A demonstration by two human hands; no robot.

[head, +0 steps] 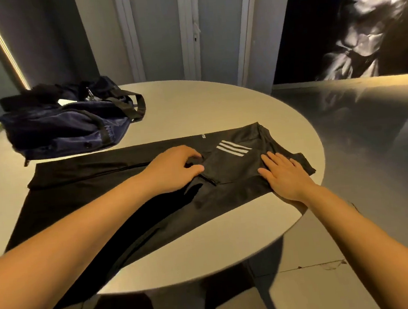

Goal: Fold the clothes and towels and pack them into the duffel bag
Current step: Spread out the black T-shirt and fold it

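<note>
Duffel bag (66, 127) beside black trousers (234, 173)

round pale table (217, 98), glossy floor (361, 139), dark mural (349, 20)

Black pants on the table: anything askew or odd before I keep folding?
Yes. The black pants lie with legs splayed apart, not stacked; the near leg appears to run off the table's front edge. The left hand pinches fabric by the stripes, the right hand presses the waist flat.
</note>
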